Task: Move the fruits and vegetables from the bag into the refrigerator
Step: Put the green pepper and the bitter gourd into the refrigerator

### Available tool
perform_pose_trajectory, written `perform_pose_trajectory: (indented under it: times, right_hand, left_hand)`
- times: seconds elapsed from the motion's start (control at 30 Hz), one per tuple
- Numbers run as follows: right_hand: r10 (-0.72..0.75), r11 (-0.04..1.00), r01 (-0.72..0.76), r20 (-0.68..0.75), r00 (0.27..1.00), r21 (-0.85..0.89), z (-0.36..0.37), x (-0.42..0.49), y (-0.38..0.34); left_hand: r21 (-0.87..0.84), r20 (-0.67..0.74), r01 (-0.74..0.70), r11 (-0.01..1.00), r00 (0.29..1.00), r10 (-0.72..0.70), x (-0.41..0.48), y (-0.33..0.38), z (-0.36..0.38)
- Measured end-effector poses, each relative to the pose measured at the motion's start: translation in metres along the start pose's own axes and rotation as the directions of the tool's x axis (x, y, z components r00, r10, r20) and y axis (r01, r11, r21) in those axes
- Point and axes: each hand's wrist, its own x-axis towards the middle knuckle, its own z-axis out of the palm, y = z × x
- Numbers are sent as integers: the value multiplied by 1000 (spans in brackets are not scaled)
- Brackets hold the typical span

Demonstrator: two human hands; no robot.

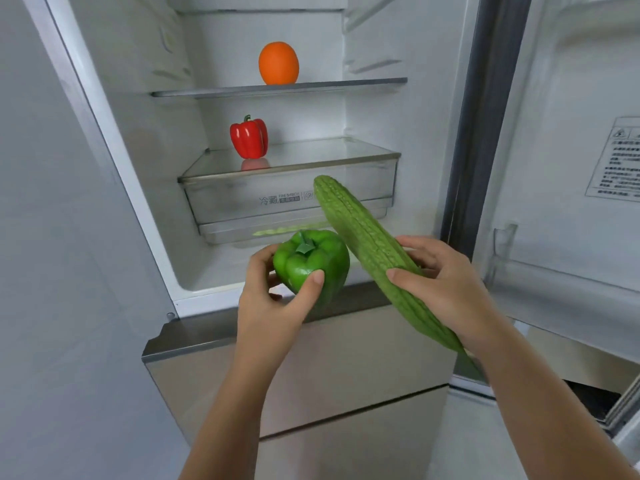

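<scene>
The orange (278,63) and red pepper (249,137) sit in the fridge (367,109); my left hand (273,299) grips a green pepper (311,263), my right hand (446,285) a bitter melon (360,237), both not in yet.

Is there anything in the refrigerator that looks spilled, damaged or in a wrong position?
Nothing stands out. The orange sits on the glass shelf, the red pepper stands upright on the drawer cover, and no spill shows. The left hand holds a green pepper; the right hand holds a bitter gourd.
</scene>
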Motion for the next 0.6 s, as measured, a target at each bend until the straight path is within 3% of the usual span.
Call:
perform_pose_trajectory:
  times: [0.37,0.6]
  right_hand:
    - [-116,990,112,-38,993,-89,33,169,-19]
    - [-74,982,75,13,997,-173,40,240,-19]
  left_hand:
    - [-2,30,-128,992,991,128,195,-22,18]
    - [47,44,-176,983,984,174,251,-23,23]
